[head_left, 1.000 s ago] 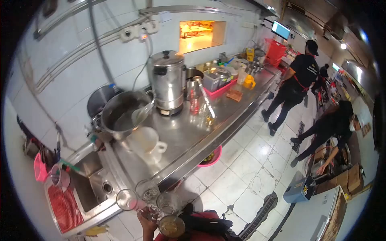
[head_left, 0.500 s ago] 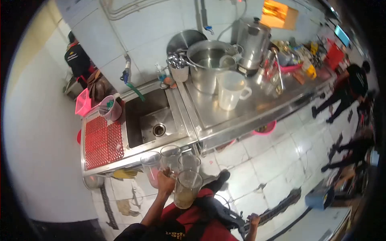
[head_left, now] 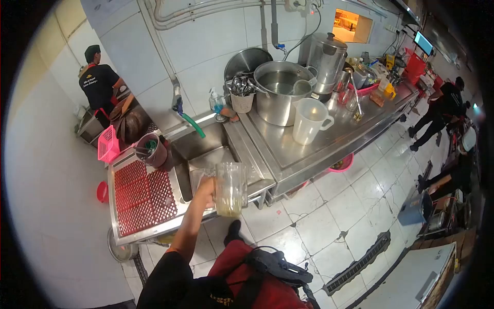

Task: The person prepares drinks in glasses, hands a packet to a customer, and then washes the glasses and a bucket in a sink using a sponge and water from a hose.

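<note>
Held out over the front edge of the steel sink [head_left: 215, 138], my left hand [head_left: 207, 189] is closed round the handles of glass mugs [head_left: 230, 191]. The mugs overlap, so how many there are is hard to make out. Some pale, cloudy liquid shows at the bottom of the nearest one. Above the basin, a green hose [head_left: 193, 125] hangs from the wall tap. Left of the sink lies a red perforated mat [head_left: 141, 198], with a pink bucket [head_left: 153, 152] of utensils behind it. My right hand is out of view.
On the steel counter stand a large pot [head_left: 280, 105], a white plastic pitcher [head_left: 307, 126], a cutlery holder [head_left: 242, 101] and a metal dispenser [head_left: 325, 64]. One person [head_left: 98, 82] works at the far left, another [head_left: 446, 105] at the right. A floor drain [head_left: 358, 262] crosses the tiles.
My left hand has moved forward with the mugs, from near my body to the sink's front edge. My right hand has left the view. The camera has shifted.
</note>
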The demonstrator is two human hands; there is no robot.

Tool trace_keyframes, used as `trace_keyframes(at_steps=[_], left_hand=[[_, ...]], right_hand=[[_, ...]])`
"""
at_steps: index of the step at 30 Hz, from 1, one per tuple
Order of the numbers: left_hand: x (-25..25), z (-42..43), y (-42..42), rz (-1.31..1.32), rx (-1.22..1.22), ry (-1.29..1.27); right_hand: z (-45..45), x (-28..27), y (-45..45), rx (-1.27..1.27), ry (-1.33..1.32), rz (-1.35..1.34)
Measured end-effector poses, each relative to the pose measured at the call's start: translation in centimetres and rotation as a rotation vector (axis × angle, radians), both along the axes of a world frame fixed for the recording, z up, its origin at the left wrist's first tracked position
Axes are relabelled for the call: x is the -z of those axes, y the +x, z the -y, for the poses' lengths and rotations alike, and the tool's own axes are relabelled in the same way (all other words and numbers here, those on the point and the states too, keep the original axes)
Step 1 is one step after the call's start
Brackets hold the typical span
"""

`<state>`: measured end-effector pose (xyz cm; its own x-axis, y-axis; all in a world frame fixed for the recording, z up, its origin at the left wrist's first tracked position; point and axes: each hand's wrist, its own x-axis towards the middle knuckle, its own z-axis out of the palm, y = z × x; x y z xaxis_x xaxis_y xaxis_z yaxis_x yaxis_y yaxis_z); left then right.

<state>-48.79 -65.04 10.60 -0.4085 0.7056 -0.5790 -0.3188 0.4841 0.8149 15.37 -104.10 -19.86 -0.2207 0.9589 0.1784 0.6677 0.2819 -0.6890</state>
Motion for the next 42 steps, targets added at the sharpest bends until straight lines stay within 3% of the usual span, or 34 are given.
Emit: trace_keyframes(at_steps=[2,5,7,9,11,12,15,18,21,22,24,27,29,30,33,34,37,39,42], left_hand=[[9.0,-3.1,-7.7,0.174,0.097,-0.047],[7.5,-5.5,-9.8,0.274,0.169,-0.051],[9.2,-7.4,-11.4,0.357,0.093,-0.062],[7.8,-8.4,-12.5,0.37,0.059,-0.128],[15.1,-10.5,-15.4,0.464,0.126,-0.185],[17.9,-11.2,-16.6,0.542,0.19,-0.22],[17.6,-11.6,-18.4,0.454,0.345,-0.236],[13.3,-11.2,-18.4,0.347,0.293,-0.341],[15.9,-11.4,-19.0,0.391,0.344,-0.367],[14.7,-11.1,-18.9,0.492,0.326,-0.336],[17.7,-10.7,-18.9,0.554,0.324,-0.289],[18.1,-9.5,-17.8,0.525,0.281,-0.265],[20.6,-9.0,-16.6,0.34,0.075,-0.198],[19.5,-8.5,-16.0,0.175,0.048,-0.119],[20.0,-8.1,-13.9,0.184,-0.181,-0.167],[20.4,-8.3,-13.9,0.196,-0.184,-0.169],[21.5,-8.8,-13.5,-0.143,-0.226,-0.026],[21.3,-9.7,-13.5,-0.112,-0.283,0.047],[17.9,-10.8,-14.2,-0.126,-0.411,0.161]], right_hand=[[-1.3,-1.2,-1.6,0.164,-0.1,-0.102],[-7.5,-5.7,-6.4,0.86,-0.847,-0.651],[-12.6,-8.7,-10.1,0.886,-0.77,-0.59],[-17.9,-11.1,-13.6,0.779,-0.601,-0.504],[-24.8,-16.9,-19.4,0.648,-0.514,-0.334],[-28.0,-20.0,-22.9,0.62,-0.48,-0.393],[-37.3,-27.7,-33.0,0.45,-0.4,-0.364],[-44.2,-35.5,-43.9,0.199,-0.271,-0.188],[-48.0,-42.1,-53.8,-0.128,-0.144,-0.147],[-48.7,-44.1,-56.7,-0.198,-0.07,-0.051],[-50.0,-47.3,-61.9,-0.326,0.13,0.091],[-52.2,-49.8,-68.2,-0.434,0.414,0.233],[-53.9,-50.7,-71.6,-0.474,0.488,0.263],[-54.6,-50.9,-72.9,-0.511,0.569,0.282],[-56.9,-49.7,-75.2,-0.547,0.717,0.519],[-56.9,-49.7,-75.8,-0.555,0.713,0.528],[-56.5,-50.1,-77.1,-0.485,0.495,0.746],[-56.4,-50.4,-77.9,-0.464,0.644,0.805],[-56.7,-49.2,-78.8,-0.44,0.665,0.759]])
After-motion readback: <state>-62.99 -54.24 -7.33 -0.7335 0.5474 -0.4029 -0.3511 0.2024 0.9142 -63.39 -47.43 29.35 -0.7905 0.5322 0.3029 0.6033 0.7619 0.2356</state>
